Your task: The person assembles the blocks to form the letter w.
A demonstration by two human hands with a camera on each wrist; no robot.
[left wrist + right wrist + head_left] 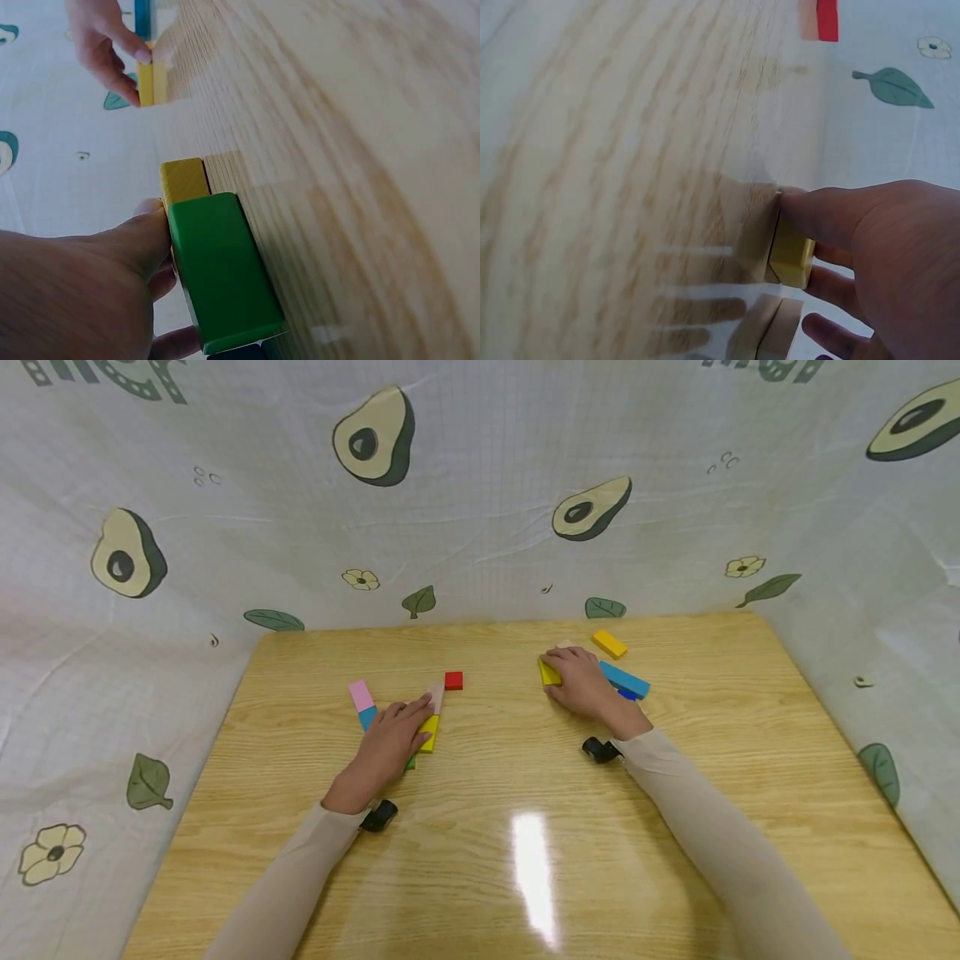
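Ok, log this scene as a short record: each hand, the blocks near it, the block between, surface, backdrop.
left hand: spread over blocks, thumb at a yellow rectangular block
near left hand: pink rectangular block, light blue block and green block, both partly covered in the head view
right hand: pinches a second yellow block
near right hand: long blue block, dark blue block, orange-yellow rectangular block
between hands: small red block, nearer the left
surface: glossy wood-grain tabletop
backdrop: pale avocado-print sheet
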